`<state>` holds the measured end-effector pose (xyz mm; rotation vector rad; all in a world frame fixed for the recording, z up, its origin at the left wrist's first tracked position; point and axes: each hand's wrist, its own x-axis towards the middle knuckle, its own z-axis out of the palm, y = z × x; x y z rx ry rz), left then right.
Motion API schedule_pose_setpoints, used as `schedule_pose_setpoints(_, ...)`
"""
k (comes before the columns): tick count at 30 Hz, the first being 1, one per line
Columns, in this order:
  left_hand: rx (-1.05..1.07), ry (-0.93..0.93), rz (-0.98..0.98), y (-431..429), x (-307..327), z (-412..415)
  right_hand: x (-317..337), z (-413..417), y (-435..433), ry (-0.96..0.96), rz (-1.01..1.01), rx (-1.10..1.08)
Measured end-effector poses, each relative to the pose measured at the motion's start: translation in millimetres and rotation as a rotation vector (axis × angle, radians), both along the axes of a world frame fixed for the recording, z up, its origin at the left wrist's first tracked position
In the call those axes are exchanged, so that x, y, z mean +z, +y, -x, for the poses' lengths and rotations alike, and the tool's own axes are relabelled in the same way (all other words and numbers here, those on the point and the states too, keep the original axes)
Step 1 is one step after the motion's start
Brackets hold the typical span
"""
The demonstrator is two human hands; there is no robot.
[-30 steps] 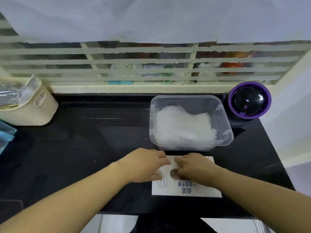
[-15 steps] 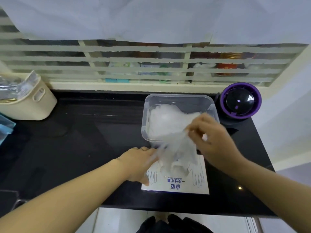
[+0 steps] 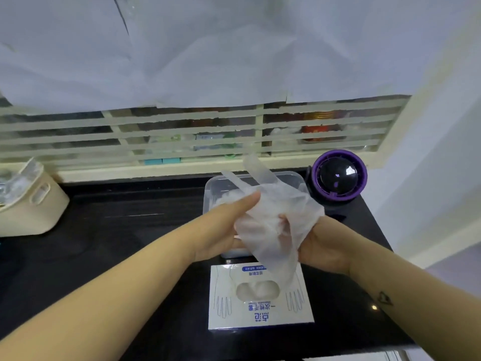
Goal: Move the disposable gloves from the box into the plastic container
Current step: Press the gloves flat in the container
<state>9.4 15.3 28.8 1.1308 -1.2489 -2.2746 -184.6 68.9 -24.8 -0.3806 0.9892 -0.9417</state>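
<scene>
At the far left of the black counter (image 3: 130, 230) sits a cream basket (image 3: 33, 207) with crinkled clear plastic in it, well apart from your work. Your left hand (image 3: 223, 227) is closed on the left side of a bunch of thin translucent gloves (image 3: 273, 220), thumb stretched along the top edge. The bunch is held in the air above the near part of the clear plastic container (image 3: 210, 188), which stands toward the far side of the counter and already has pale gloves lying inside. Two loose glove fingers stick up from the bunch toward the far wall. Near you, just in front of the container, the white glove box (image 3: 260, 316) lies flat with more gloves showing through its oval opening. Your right hand (image 3: 322, 246) grips the right side of the same bunch, fingers wrapped in the film. Far right, beside the container, stands a purple-rimmed round object (image 3: 338, 178) with a dark dome.
</scene>
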Motion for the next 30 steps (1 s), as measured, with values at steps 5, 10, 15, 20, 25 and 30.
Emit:
schedule_pose_setpoints(5,0.142,0.003,-0.11,-11.2,2.1,14.4,2.3,-4.4,3.0,0.015,-0.011,0.006)
schedule_pose_setpoints(10,0.243,0.004,-0.128,-30.6,-8.2,5.8,18.1,5.6,-10.2,0.365,0.007,-0.264)
schedule_pose_setpoints(15,0.225,0.007,-0.075,-47.9,-12.6,0.0,33.7,-13.7,-33.4,1.005,0.333,0.165)
schedule_pose_setpoints(20,0.152,0.037,-0.068,-57.9,-11.4,-8.4,18.5,-28.4,-61.6,0.96,0.363,-0.209)
schedule_pose_setpoints(25,0.129,0.124,-0.153,-66.3,-18.9,-25.2,21.3,-20.6,-74.7,0.41,0.068,-0.384)
schedule_pose_setpoints(30,0.186,0.285,-0.27,-73.3,-26.4,-25.3,9.0,-8.6,-57.1,0.202,-0.145,-0.242)
